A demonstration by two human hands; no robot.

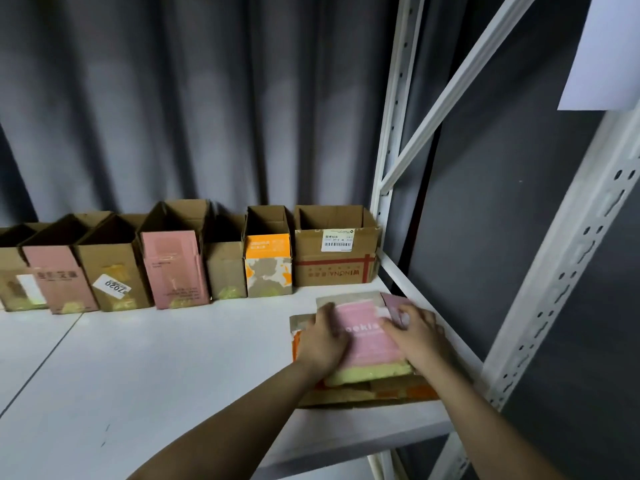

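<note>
Pink cardboard is what both hands are working on: a flattened pink box (pixel 369 341) lies on top of a stack of flat brown cardboard (pixel 349 396) at the near right end of the white shelf (pixel 156 358), close to the right-hand metal post (pixel 540 327). Its long axis runs from near to far, tilted a little, with a pale yellow-green end (pixel 367 374) pointing near and a loose flap (pixel 393 303) at its far right corner.

The left hand (pixel 323 341) sits on the box's left long edge. Its grip looks closed round that edge, fingers bent over the side and thumb on the top face, though blur softens the detail. The right hand (pixel 415 336) rests on the right side, its grip slack, with spread fingers lying flat on the top and reaching towards the flap.

The box lies directly under both hands, neither one nearer, each on one long edge. Any lift or unfolding would probably start from these edges, with the flap in easiest reach of the right hand.

A row of open boxes (pixel 180 258) stands along the far side, well apart from the stack.
</note>
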